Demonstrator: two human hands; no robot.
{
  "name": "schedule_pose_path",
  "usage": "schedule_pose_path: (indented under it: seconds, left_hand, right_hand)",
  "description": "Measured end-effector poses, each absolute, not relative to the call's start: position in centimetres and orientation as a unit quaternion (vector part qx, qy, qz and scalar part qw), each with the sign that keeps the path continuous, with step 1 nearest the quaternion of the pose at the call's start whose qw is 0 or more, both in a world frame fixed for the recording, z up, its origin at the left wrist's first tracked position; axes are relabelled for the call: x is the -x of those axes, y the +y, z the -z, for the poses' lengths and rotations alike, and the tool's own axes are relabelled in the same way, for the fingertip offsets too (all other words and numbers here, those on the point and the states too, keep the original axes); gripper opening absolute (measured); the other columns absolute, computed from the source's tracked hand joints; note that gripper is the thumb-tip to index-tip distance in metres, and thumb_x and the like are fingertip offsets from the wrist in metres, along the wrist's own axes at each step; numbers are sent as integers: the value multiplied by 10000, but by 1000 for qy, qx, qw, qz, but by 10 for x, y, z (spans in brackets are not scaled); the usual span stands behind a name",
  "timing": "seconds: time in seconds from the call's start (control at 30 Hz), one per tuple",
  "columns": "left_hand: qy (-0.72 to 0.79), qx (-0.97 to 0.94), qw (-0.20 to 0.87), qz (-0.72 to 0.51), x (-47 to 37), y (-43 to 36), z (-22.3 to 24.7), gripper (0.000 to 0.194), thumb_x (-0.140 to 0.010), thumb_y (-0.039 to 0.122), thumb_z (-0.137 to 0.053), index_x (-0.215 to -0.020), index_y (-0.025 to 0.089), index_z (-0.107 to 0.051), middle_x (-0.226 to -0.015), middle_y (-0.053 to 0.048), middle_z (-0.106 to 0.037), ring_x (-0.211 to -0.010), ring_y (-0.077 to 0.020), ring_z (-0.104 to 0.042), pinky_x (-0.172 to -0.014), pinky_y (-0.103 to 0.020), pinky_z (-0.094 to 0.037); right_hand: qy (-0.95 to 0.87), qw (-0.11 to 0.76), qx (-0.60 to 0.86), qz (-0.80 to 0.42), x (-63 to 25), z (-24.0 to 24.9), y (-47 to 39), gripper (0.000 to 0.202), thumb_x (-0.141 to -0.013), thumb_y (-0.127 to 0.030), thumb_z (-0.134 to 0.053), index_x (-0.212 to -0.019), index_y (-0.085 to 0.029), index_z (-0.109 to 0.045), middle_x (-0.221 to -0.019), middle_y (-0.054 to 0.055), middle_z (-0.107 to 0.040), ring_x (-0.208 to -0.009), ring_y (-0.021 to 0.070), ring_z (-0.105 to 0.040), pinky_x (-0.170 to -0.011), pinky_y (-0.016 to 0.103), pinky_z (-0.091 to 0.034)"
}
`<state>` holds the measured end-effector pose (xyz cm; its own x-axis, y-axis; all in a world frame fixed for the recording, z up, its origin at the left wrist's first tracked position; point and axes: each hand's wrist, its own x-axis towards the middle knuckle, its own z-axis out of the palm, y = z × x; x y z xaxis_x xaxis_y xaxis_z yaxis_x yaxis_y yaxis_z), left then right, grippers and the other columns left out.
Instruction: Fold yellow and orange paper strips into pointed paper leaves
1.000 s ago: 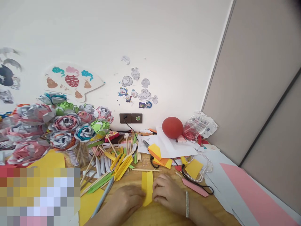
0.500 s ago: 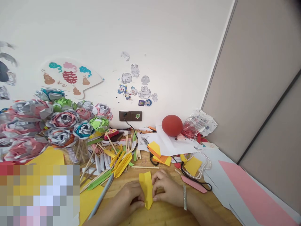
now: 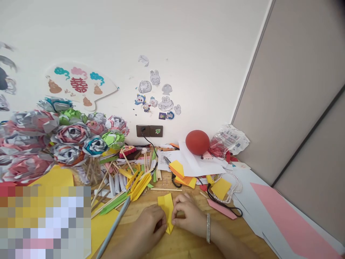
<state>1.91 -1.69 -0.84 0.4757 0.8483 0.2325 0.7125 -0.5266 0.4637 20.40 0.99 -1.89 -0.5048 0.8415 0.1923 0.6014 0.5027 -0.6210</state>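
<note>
A folded piece of yellow paper (image 3: 166, 208) stands between my hands over the wooden table, creased lengthwise and narrowing to a point at the near end. My left hand (image 3: 151, 225) pinches its left edge with thumb and fingers. On the right side, my right hand (image 3: 188, 213), with a silvery bracelet (image 3: 208, 228) at the wrist, has thumb and index finger closed on the paper's right edge. Behind lie folded yellow strips (image 3: 140, 185) and a stack of yellow and orange paper pieces (image 3: 182, 174) partly covering a pair of scissors (image 3: 176, 181).
Paper flowers (image 3: 72, 135) crowd the left, beside wooden sticks (image 3: 147, 163) and a grey rod (image 3: 114, 225). A red balloon (image 3: 197, 142) rests on white sheets (image 3: 201, 163) at the back. Right are a bead string (image 3: 237, 183), a black cord (image 3: 225, 206) and pink paper (image 3: 285, 216).
Both hands and the yellow paper have shifted slightly left and up in view. My left fingers have curled further around the paper's lower left edge.
</note>
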Motion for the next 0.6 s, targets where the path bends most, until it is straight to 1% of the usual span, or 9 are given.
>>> schedule_pose_path:
  seconds: [0.27,0.4,0.6]
  left_hand:
    - [501,-833,137,-192,-25,-19,4,131,-735,117,-468,-641,177,-536,-671,-9,-587,-639,-152,-522,-602,-245,-371]
    - [520,-824,143,-174,-28,-20,2,146,-764,139,-460,-645,177,-535,-686,-19,-589,-664,-164,-524,-621,-259,-371]
    - [523,-834,106,-140,-32,-21,8,129,-824,204,-476,-749,169,-575,-794,-49,-607,-761,-204,-536,-698,-310,-393]
  right_hand:
    - [-813,248,465,-246,-198,17,5,103,-666,-153,-748,-683,-194,-656,-896,-10,-545,-930,170,-474,-829,293,-360]
    - [-812,245,468,-248,-198,13,1,88,-688,-159,-728,-694,-194,-647,-908,-9,-544,-942,167,-468,-834,282,-347]
    - [-820,237,475,-217,-197,17,-3,95,-706,-159,-712,-720,-194,-626,-903,-8,-548,-925,173,-463,-815,286,-343]
